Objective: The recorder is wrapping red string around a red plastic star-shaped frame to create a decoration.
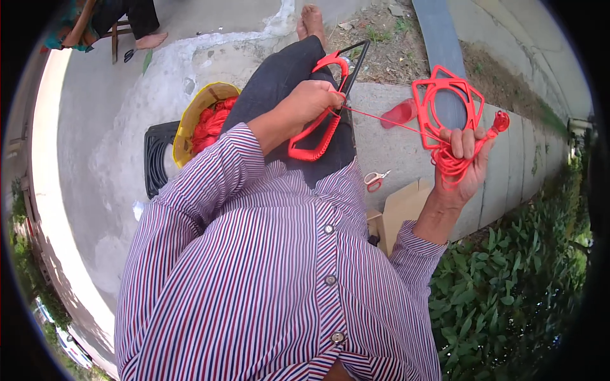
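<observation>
My left hand (311, 101) is closed over my lap, pinching a taut red cord (375, 117) at a red, rib-edged plastic frame (309, 153). A thin black bar frame (363, 57) sticks out just beyond it. The cord runs across to my right hand (469, 155), whose fingers are wrapped round a looped bundle of red cord (450, 171). Against that hand stands an angular red plastic frame (478, 105) with a round opening. A small red knobbed end (501, 121) shows beside my thumb. How the cord meets the left frame is hidden by my fingers.
Left of my leg, a yellow bucket (183, 132) holds red material (213, 124), beside a black tray with dark coils (154, 159). Scissors (376, 181), a translucent red cup (400, 114) and a cardboard box (406, 206) lie to the right. Another person (127, 19) sits at far left.
</observation>
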Demonstrator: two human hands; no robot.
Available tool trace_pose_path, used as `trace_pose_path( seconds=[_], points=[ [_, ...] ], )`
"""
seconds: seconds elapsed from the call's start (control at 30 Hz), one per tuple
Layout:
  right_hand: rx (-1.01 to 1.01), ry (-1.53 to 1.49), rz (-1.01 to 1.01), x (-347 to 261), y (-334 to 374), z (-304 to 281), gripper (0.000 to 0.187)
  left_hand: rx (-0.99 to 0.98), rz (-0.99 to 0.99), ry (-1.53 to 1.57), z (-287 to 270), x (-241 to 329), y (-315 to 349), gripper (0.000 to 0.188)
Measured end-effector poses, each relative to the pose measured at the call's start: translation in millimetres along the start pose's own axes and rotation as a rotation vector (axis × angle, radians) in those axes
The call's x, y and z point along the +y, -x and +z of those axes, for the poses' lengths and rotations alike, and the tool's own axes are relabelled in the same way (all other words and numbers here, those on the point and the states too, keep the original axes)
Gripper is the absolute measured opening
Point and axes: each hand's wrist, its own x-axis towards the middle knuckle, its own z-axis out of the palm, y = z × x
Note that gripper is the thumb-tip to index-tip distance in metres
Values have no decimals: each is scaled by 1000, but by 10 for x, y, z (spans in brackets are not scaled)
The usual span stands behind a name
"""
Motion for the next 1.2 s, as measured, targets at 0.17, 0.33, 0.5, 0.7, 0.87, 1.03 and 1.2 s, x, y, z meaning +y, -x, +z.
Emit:
trace_pose_path(
  seconds=[0.17,0.33,0.5,0.7,0.87,1.03,1.2],
  points=[
    [-177,39,-27,-903,439,17,25,163,-110,176,91,-240,-137,3],
    [-186,432,-146,-1206,862,-14,22,-48,-166,133,-47,-479,-357,11],
    [376,394,-43,-789,766,-834,25,261,-101,210,96,-331,-129,14],
    [179,-25,490,693,742,-403,38,-27,667,-743,279,-85,494,28],
    [-89,126,525,1026,571,-26,45,-255,43,342,342,158,541,16],
    [-85,277,671,850,-20,-255,40,-111,137,544,-51,175,330,22],
    [-220,199,672,850,-229,-579,25,-44,328,-141,-374,331,319,24]
  ],
)
